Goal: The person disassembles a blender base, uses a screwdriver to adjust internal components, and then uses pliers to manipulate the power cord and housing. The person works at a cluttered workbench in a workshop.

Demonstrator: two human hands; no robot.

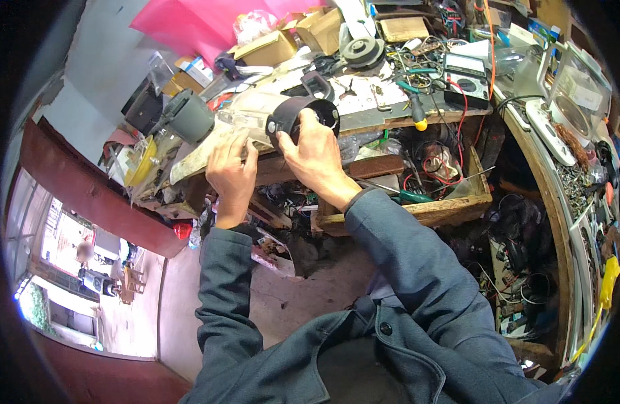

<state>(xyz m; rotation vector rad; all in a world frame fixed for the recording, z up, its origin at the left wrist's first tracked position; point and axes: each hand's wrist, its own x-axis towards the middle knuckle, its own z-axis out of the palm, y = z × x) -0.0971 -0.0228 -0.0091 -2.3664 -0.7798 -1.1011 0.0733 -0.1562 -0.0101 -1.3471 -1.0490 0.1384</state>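
Observation:
My right hand (313, 158) is closed round a black round plastic housing (283, 116), the thumb on its near side and the fingers reaching into the open end. The housing is tilted on its side, with its hollow mouth facing right. My left hand (230, 168) is beside it at the bench edge, fingers bent and thumb apart, with nothing visible in it. Just beyond that hand, a clear plastic piece (246, 111) lies against the housing; whether the two are joined I cannot tell. A dark grey tub (189, 116) stands to the left.
On the cluttered bench, a multimeter (466, 82) with red leads and a green-and-yellow screwdriver (416, 111) lie at right. Below them an open wooden drawer (424, 210) holds wires and tools. Cardboard boxes (269, 50) stand at the back. A white power strip (551, 131) lies far right.

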